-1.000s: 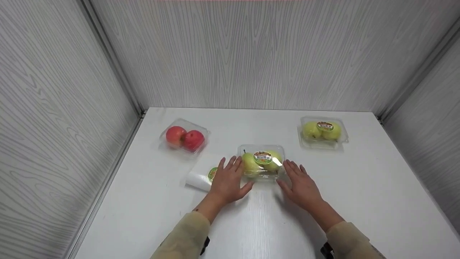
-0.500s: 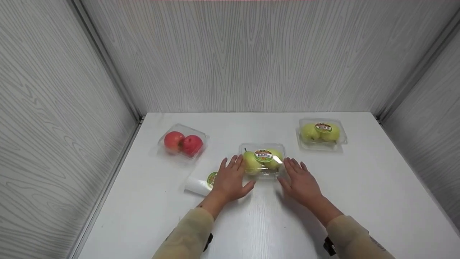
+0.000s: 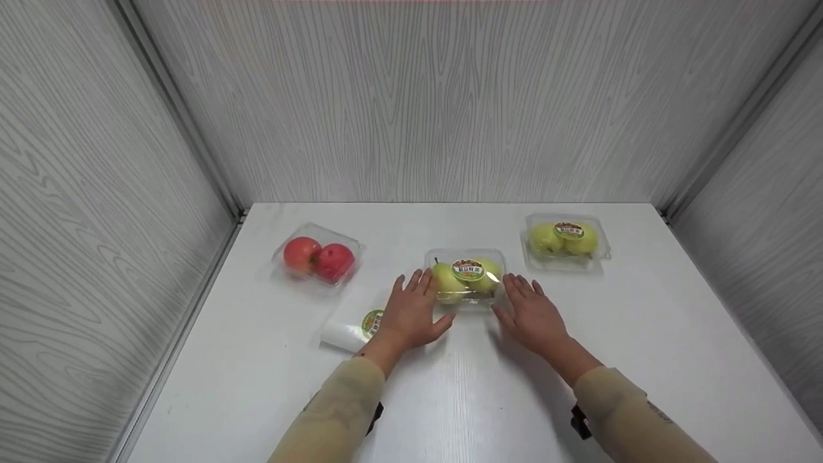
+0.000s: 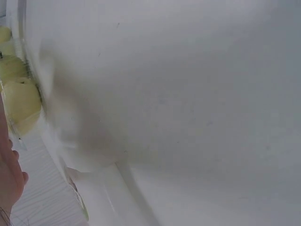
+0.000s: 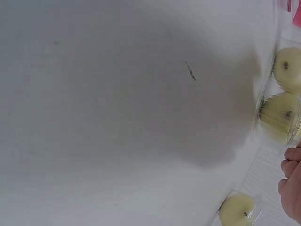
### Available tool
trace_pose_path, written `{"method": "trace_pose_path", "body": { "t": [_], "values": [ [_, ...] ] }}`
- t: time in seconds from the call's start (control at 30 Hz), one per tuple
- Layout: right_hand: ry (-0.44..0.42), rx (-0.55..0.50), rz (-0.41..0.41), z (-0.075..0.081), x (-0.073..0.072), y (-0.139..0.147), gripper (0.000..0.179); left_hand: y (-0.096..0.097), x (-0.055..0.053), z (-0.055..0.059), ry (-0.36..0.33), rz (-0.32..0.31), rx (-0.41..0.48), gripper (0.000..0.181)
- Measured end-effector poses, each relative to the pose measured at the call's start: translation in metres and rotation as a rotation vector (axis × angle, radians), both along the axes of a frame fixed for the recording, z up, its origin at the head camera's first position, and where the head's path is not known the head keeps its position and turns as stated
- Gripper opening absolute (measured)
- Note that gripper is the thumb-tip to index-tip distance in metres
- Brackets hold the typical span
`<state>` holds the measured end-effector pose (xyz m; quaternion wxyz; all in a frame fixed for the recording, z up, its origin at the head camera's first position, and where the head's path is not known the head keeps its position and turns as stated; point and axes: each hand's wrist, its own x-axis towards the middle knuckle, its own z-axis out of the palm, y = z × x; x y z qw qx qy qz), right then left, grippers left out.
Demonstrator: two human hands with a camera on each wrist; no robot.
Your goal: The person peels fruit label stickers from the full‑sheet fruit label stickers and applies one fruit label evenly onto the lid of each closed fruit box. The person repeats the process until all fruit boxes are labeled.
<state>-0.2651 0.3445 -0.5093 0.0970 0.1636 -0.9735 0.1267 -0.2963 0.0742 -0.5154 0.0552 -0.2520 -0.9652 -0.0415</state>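
A clear plastic clamshell pack of yellow-green pears (image 3: pixel 448 281) with an oval fruit sticker (image 3: pixel 468 270) on its lid sits at the table's middle in the head view. My left hand (image 3: pixel 411 316) has its fingertips at the pack's left side, fingers straight and thumb spread. On the opposite side, the right hand (image 3: pixel 532 319) lies with extended fingers at the pack's right edge. In the left wrist view, a pear (image 4: pixel 23 103) shows through the plastic above part of the left hand (image 4: pixel 8 181). The right wrist view has the right hand (image 5: pixel 292 188) below the pears (image 5: pixel 281 117).
A white sheet or roll (image 3: pixel 342 333) bearing a similar sticker (image 3: pixel 371 323) lies partly behind the left hand. At the back left stands a clear pack of two red fruits (image 3: pixel 335 262). Another stickered pear pack (image 3: pixel 580 242) is at the back right. Wood-grain panels (image 3: pixel 443 103) enclose the white table (image 3: pixel 463 405).
Both hands and the pear pack between them have shifted away from the person, toward the back panel. The head view has also shifted slightly. The fingers keep their straight pose.
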Motion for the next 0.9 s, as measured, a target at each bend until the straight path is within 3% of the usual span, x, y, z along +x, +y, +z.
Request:
{"method": "trace_pose_path", "body": {
  "t": [0.9],
  "values": [
    [0.006, 0.127, -0.037, 0.007, -0.061, 0.026, 0.071, 0.036, -0.062, 0.011, -0.027, 0.024, -0.029, 0.088]
  ]
}}
